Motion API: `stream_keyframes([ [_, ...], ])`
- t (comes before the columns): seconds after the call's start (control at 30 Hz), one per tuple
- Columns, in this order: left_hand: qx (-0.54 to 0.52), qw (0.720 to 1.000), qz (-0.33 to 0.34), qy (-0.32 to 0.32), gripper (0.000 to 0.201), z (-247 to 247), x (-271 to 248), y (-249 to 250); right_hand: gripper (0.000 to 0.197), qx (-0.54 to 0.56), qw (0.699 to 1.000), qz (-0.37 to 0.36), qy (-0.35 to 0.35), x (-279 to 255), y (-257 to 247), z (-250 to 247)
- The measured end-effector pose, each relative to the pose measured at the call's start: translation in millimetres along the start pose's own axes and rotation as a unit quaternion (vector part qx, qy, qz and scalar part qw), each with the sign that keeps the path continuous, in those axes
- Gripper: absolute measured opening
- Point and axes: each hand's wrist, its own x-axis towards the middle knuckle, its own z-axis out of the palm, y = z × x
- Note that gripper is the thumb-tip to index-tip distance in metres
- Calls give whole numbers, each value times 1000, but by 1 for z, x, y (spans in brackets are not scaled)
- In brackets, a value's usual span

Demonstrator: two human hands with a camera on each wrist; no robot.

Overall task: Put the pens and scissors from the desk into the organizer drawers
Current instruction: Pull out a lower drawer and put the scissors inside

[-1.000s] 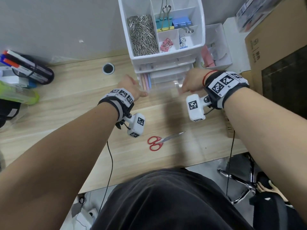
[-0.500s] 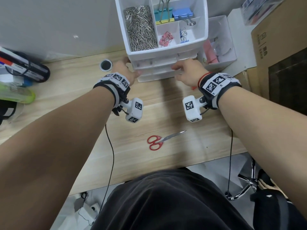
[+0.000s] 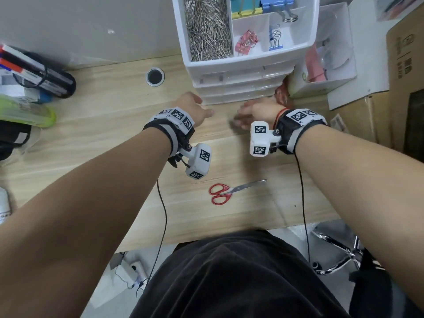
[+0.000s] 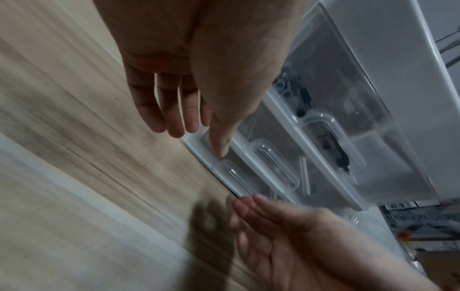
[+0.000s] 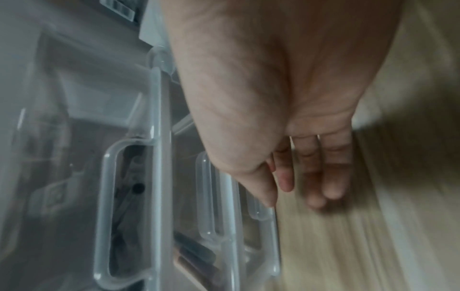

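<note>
Red-handled scissors (image 3: 229,191) lie shut on the wooden desk (image 3: 103,138), nearer to me than both hands. The white organizer (image 3: 241,65) stands at the back, its three clear drawers (image 3: 238,88) pushed in. Dark pens show through the drawer fronts (image 4: 323,141). My left hand (image 3: 202,111) hovers empty with straight fingers in front of the bottom drawer's left end, thumb near its handle (image 4: 231,175). My right hand (image 3: 243,118) is also empty, fingers loosely straight, just off the drawer fronts (image 5: 154,177). It appears blurred in the right wrist view.
The organizer's top tray holds paper clips (image 3: 206,28) and binder clips. A white box (image 3: 321,83) and a cardboard carton (image 3: 403,65) stand to the right. A black pouch of markers (image 3: 46,81) and a green case (image 3: 27,113) lie at the left, with a cable hole (image 3: 154,76) behind.
A drawer with pens stood pulled out one second ago; both hands pushed it in. Now both hands have drawn back from the drawer fronts toward me. The scissors have not moved.
</note>
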Motion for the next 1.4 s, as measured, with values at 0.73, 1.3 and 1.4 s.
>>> stream_keyframes([
  [0.73,105,980,163,31,32,2,-8,0,19,96,988,117,-20,-17,17,21],
  [1.3,143,968,206,-17,53,-3,-18,-1,60,-480,860,-122,124,-49,-23,-5],
  [1.4,141,973,177,-39,60,-2,-21,-2,73,-487,857,-111,127,-49,-22,-6],
])
